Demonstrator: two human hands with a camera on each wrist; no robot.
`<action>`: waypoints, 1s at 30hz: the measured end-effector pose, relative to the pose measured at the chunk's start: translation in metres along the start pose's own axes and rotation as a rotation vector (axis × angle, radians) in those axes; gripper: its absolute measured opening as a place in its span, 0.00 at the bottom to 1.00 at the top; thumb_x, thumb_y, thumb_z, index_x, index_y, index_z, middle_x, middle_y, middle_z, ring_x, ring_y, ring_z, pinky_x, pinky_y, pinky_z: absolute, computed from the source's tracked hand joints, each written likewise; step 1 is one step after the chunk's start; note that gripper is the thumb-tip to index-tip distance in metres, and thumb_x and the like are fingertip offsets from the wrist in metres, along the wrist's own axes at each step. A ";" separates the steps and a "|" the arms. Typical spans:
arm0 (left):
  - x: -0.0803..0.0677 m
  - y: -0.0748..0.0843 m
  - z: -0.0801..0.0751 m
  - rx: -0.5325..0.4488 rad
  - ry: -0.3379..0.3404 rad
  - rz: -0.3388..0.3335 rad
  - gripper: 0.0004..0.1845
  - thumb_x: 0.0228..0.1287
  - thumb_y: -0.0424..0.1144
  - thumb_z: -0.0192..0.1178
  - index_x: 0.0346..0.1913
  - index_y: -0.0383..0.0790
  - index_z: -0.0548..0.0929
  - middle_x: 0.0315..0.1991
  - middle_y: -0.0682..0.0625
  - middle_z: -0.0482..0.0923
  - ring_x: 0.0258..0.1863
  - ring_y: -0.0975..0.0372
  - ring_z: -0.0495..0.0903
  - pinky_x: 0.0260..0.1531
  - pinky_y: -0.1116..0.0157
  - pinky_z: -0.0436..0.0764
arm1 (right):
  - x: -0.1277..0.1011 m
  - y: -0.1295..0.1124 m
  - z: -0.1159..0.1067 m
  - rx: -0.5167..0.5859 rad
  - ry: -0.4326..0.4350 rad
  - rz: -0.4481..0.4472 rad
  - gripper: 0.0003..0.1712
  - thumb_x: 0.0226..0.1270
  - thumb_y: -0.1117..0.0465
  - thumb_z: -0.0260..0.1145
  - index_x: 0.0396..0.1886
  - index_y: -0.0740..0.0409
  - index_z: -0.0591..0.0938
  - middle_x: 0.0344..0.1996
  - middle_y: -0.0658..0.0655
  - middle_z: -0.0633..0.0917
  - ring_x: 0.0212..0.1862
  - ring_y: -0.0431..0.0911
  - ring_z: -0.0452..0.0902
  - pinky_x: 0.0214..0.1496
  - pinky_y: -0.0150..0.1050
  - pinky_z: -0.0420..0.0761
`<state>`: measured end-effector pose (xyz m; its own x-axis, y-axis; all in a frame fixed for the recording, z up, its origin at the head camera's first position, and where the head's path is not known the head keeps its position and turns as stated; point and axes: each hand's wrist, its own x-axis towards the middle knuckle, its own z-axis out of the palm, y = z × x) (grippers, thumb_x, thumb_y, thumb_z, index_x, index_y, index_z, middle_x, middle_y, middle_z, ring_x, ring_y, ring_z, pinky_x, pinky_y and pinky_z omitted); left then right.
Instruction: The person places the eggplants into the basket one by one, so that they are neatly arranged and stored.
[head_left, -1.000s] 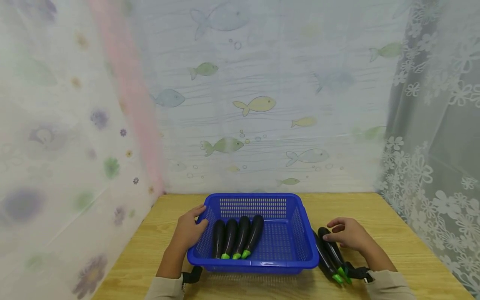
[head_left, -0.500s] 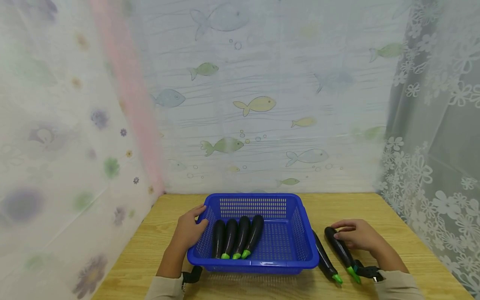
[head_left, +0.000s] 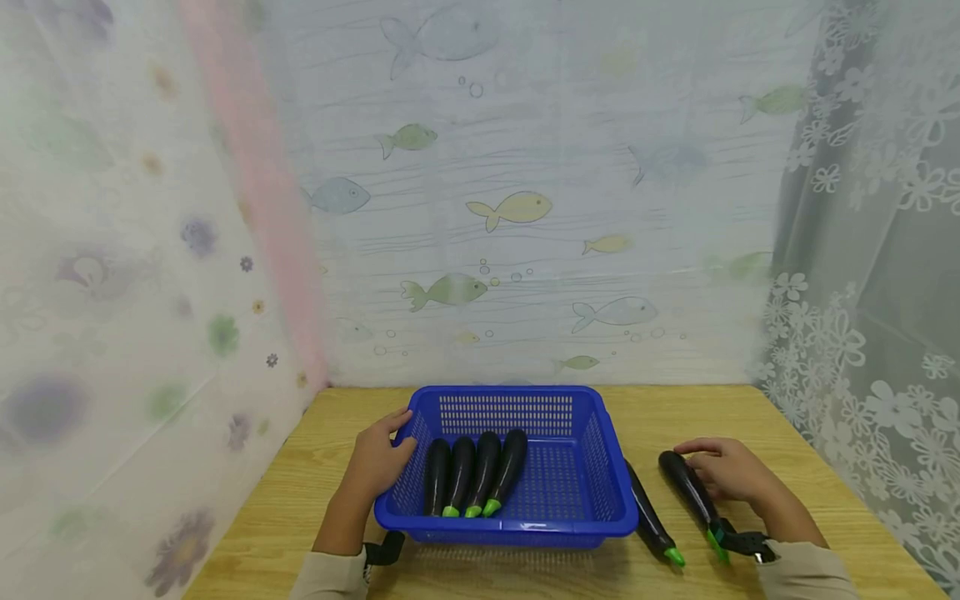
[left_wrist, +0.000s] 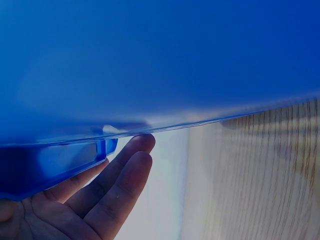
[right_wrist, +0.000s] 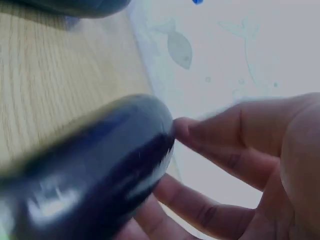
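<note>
Head view, lower centre: left hand (head_left: pixel 378 462) resting flat against the left wall of the blue basket (head_left: pixel 607 492), fingers relaxed; four eggplants (head_left: pixel 474 472) lined up inside; lower right, right hand (head_left: pixel 731 473) curled round an eggplant on the table (head_left: pixel 690 492); another eggplant (head_left: pixel 649 518) beside the basket.

Left wrist view: straight fingers (left_wrist: pixel 112 187) under the basket rim.

Right wrist view: fingertips (right_wrist: pixel 210 132) gripping the dark eggplant, lower left.

Dark glossy eggplant (right_wrist: pixel 95 170) fills lower left, blurred. Right hand (right_wrist: pixel 260 180) curls round it, fingers (right_wrist: pixel 220 132) touching rounded end. Wooden worktop (right_wrist: pixel 55 75) behind. Second dark eggplant (right_wrist: pixel 75 6) at top edge. Fish-print curtain (right_wrist: pixel 215 45) beyond.
</note>
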<state>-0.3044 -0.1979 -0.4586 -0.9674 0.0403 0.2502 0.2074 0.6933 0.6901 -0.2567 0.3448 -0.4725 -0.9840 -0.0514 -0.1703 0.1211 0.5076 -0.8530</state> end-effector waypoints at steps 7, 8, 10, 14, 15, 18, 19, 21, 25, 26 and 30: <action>0.000 0.001 -0.001 0.001 0.003 0.007 0.30 0.70 0.38 0.59 0.74 0.39 0.74 0.76 0.44 0.69 0.68 0.42 0.77 0.62 0.41 0.78 | 0.002 -0.001 -0.002 -0.115 0.012 -0.046 0.34 0.68 0.55 0.72 0.66 0.71 0.75 0.54 0.75 0.83 0.46 0.52 0.86 0.39 0.47 0.87; 0.001 0.002 -0.001 0.000 0.002 0.006 0.30 0.70 0.38 0.59 0.74 0.39 0.74 0.76 0.44 0.69 0.67 0.41 0.77 0.62 0.41 0.79 | 0.003 0.000 -0.002 -0.116 0.016 -0.047 0.34 0.67 0.56 0.73 0.66 0.71 0.75 0.54 0.76 0.83 0.46 0.53 0.86 0.38 0.47 0.87; 0.000 0.002 -0.001 -0.002 0.000 0.004 0.30 0.70 0.38 0.59 0.74 0.38 0.74 0.76 0.44 0.69 0.66 0.41 0.78 0.61 0.41 0.79 | 0.002 0.000 -0.003 -0.117 0.025 -0.045 0.33 0.67 0.57 0.73 0.65 0.72 0.75 0.53 0.75 0.84 0.45 0.53 0.86 0.38 0.47 0.87; 0.001 0.002 -0.001 -0.002 -0.004 0.005 0.30 0.70 0.38 0.59 0.74 0.38 0.73 0.76 0.44 0.69 0.67 0.41 0.78 0.61 0.41 0.79 | 0.002 0.000 -0.004 -0.105 0.030 -0.030 0.34 0.68 0.57 0.72 0.66 0.72 0.75 0.54 0.76 0.83 0.44 0.52 0.86 0.37 0.47 0.87; 0.001 0.001 -0.001 -0.002 -0.004 0.003 0.30 0.70 0.38 0.59 0.74 0.38 0.73 0.77 0.44 0.69 0.68 0.41 0.77 0.62 0.41 0.79 | 0.001 -0.001 -0.004 -0.101 0.029 -0.026 0.34 0.68 0.57 0.72 0.66 0.73 0.74 0.54 0.77 0.82 0.44 0.52 0.86 0.38 0.47 0.88; 0.000 0.001 -0.002 0.001 -0.004 -0.001 0.30 0.70 0.38 0.59 0.74 0.39 0.73 0.77 0.45 0.68 0.70 0.42 0.74 0.64 0.41 0.77 | 0.000 -0.003 -0.003 -0.079 0.033 -0.007 0.35 0.69 0.56 0.72 0.68 0.72 0.73 0.57 0.78 0.81 0.46 0.53 0.86 0.40 0.49 0.89; 0.000 0.000 -0.002 0.003 -0.003 -0.002 0.30 0.70 0.39 0.59 0.74 0.39 0.73 0.77 0.45 0.68 0.70 0.42 0.74 0.64 0.41 0.77 | 0.000 -0.003 -0.003 -0.076 0.030 -0.007 0.36 0.69 0.55 0.71 0.68 0.72 0.73 0.57 0.79 0.80 0.46 0.53 0.86 0.41 0.49 0.89; 0.000 -0.001 -0.002 0.002 -0.005 -0.005 0.30 0.71 0.39 0.59 0.74 0.39 0.73 0.77 0.44 0.68 0.70 0.42 0.75 0.64 0.41 0.77 | -0.001 -0.005 -0.002 -0.069 0.038 0.000 0.36 0.70 0.55 0.71 0.69 0.72 0.72 0.58 0.79 0.79 0.47 0.53 0.86 0.42 0.49 0.89; 0.000 -0.002 0.000 0.002 -0.010 -0.005 0.30 0.71 0.39 0.59 0.75 0.39 0.73 0.77 0.43 0.68 0.69 0.41 0.76 0.62 0.41 0.78 | -0.003 -0.010 -0.003 -0.056 0.050 0.011 0.38 0.71 0.53 0.69 0.71 0.72 0.70 0.59 0.78 0.79 0.47 0.52 0.86 0.42 0.50 0.89; 0.000 -0.002 0.000 0.000 -0.011 -0.006 0.30 0.71 0.39 0.59 0.75 0.39 0.73 0.77 0.43 0.68 0.69 0.41 0.75 0.62 0.41 0.78 | -0.003 -0.012 -0.003 -0.044 0.056 0.018 0.38 0.71 0.53 0.69 0.71 0.71 0.69 0.59 0.78 0.79 0.48 0.52 0.86 0.43 0.50 0.89; 0.001 -0.001 0.000 0.000 -0.006 -0.002 0.30 0.70 0.39 0.59 0.74 0.38 0.73 0.76 0.44 0.69 0.69 0.41 0.75 0.63 0.41 0.77 | -0.002 -0.018 -0.005 -0.013 0.059 0.018 0.39 0.73 0.52 0.67 0.73 0.71 0.67 0.59 0.76 0.80 0.49 0.54 0.86 0.43 0.50 0.90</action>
<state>-0.3051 -0.1983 -0.4592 -0.9686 0.0439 0.2447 0.2059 0.6932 0.6907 -0.2580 0.3406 -0.4546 -0.9878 0.0082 -0.1558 0.1374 0.5191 -0.8436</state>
